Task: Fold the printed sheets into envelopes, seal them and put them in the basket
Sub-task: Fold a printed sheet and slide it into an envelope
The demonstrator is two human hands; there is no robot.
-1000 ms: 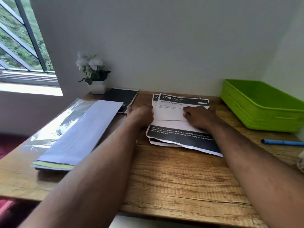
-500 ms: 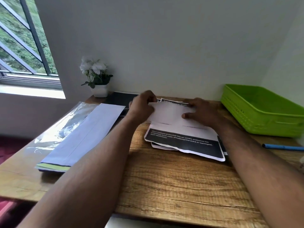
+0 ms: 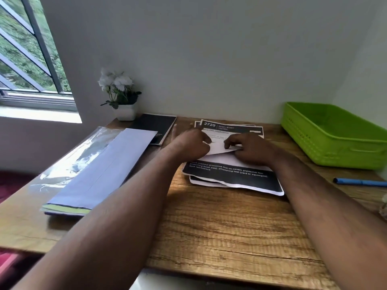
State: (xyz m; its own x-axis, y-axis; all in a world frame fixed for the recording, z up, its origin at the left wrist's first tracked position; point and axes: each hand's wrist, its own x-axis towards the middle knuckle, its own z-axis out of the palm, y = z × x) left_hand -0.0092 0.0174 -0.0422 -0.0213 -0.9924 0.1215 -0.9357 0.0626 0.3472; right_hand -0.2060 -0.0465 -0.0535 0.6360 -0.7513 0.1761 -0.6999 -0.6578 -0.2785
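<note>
The printed sheets [image 3: 232, 174] lie stacked far-centre on the worktop [image 3: 219, 227], the top one folded partway over itself. The left hand [image 3: 191, 144] and right hand [image 3: 249, 148] each pinch the folded flap with curled fingers. The green basket [image 3: 335, 135] stands far right, envelopes [image 3: 100, 174] left.

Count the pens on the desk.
1: a blue pen lies at the desk's right edge, in front of the green basket. Others may be hidden out of frame.
</note>
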